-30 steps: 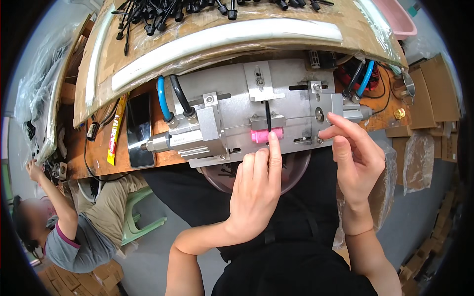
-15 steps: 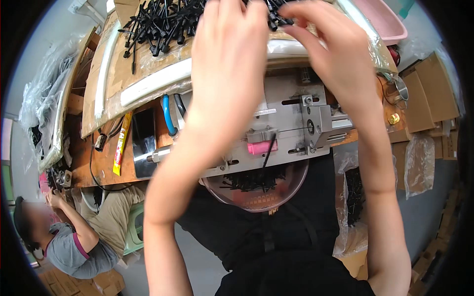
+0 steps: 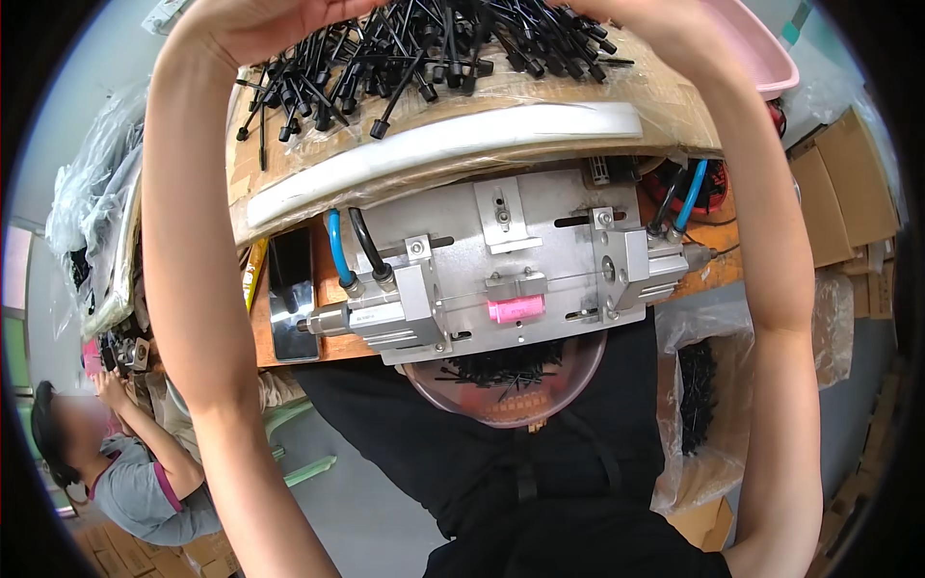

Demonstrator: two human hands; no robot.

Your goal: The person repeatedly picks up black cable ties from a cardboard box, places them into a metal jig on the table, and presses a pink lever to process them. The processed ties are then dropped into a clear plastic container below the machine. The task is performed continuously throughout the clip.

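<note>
A heap of thin black plastic stems with thick knobbed ends (image 3: 424, 58) lies on a cardboard-covered board (image 3: 665, 96) at the far side. Both my arms reach out around it. My left hand (image 3: 279, 21) is at the heap's far left, its visible fingers stretched toward the middle and partly cut off by the top edge. At the far right of the heap is my right hand (image 3: 626, 12), its fingers mostly out of the picture. Nearer me sits a metal fixture (image 3: 501, 212) with two cylinder clamps and a small pink block (image 3: 516, 308).
A translucent basin (image 3: 501, 409) with black stems sits at my lap, below the fixture. Blue and black hoses (image 3: 335, 246) run to the clamps. A phone (image 3: 292, 299) lies at left. A bag-lined box (image 3: 694, 395) with black pieces stands right. Another person (image 3: 145, 482) sits at left.
My hands have moved farther away and apart, from above the heap's near side to its two far sides. A black stem seen in mid-air over the fixture's front edge is no longer there.
</note>
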